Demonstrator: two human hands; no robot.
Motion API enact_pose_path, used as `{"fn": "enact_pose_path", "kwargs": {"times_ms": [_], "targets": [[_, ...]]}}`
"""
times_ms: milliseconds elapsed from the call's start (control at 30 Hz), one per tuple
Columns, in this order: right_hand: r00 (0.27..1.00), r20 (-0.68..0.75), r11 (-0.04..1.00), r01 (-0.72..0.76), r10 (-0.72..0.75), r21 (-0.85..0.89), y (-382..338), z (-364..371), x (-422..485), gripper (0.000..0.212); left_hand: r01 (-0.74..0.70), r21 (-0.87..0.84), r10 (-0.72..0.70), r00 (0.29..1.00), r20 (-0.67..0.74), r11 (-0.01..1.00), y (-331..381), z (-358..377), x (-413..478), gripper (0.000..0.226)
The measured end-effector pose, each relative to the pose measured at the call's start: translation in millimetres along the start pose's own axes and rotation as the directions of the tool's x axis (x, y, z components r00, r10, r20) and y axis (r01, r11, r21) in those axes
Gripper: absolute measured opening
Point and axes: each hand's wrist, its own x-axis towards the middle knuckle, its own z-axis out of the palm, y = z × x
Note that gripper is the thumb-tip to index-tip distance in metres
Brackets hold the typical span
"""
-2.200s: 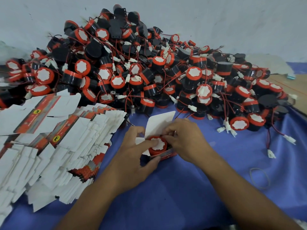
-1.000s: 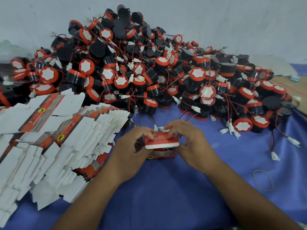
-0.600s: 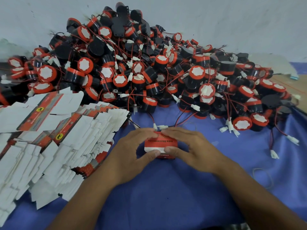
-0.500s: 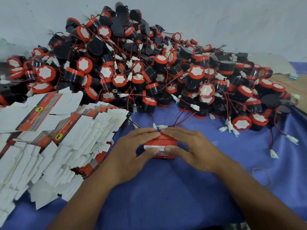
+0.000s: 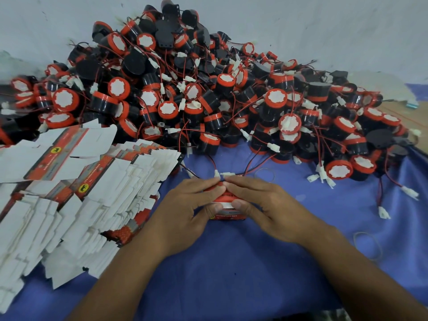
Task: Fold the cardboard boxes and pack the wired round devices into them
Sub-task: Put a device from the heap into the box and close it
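A small red and white cardboard box [image 5: 226, 206] stands on the blue cloth [image 5: 231, 262] at the middle. My left hand [image 5: 187, 212] grips its left side and my right hand [image 5: 261, 205] grips its right side. Fingers of both hands press down on its top and thumbs press its front. The device inside is hidden. A big heap of round black and orange wired devices [image 5: 208, 96] lies behind. A fanned stack of flat box blanks [image 5: 76, 195] lies at the left.
Loose white connectors on red and black wires [image 5: 384, 213] trail onto the cloth at the right. A thin rubber band [image 5: 368, 245] lies near my right forearm, another [image 5: 265, 174] just beyond my fingers. A white wall [image 5: 324, 26] backs the heap.
The device went into the box and the white lid flap was folded down over it. Both hands have closed in and now press on the box top.
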Motion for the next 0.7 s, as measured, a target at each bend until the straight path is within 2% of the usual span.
{"fn": "enact_pose_path", "kwargs": {"times_ms": [133, 333, 467, 533, 633, 700], "targets": [[1.000, -0.018, 1.000, 0.015, -0.015, -0.023, 1, 2, -1, 0.040, -0.003, -0.003, 0.003, 1.000, -0.006, 1.000, 2, -4, 6, 0.033], [0.998, 0.028, 0.994, -0.065, 0.062, 0.085, 2, 1, -3, 0.041, -0.040, 0.082, 0.035, 0.997, 0.068, 0.996, 1, -8, 12, 0.031], [0.993, 0.069, 0.994, -0.102, 0.100, 0.034, 2, 5, -6, 0.046, -0.128, 0.192, 0.104, 0.986, 0.130, 0.973, 1, -4, 2, 0.040], [0.994, 0.081, 0.997, -0.074, 0.077, -0.037, 1, 7, -8, 0.053, -0.160, 0.239, 0.125, 0.980, 0.154, 0.958, 1, -1, -2, 0.044], [0.996, 0.084, 0.991, -0.024, 0.035, -0.130, 0, 9, -9, 0.058, -0.144, 0.242, 0.115, 0.985, 0.131, 0.959, 2, 4, -5, 0.041], [0.995, 0.090, 0.994, -0.042, 0.051, -0.102, -2, 11, -11, 0.055, -0.141, 0.230, 0.119, 0.987, 0.108, 0.963, 5, 6, -8, 0.040]]}}
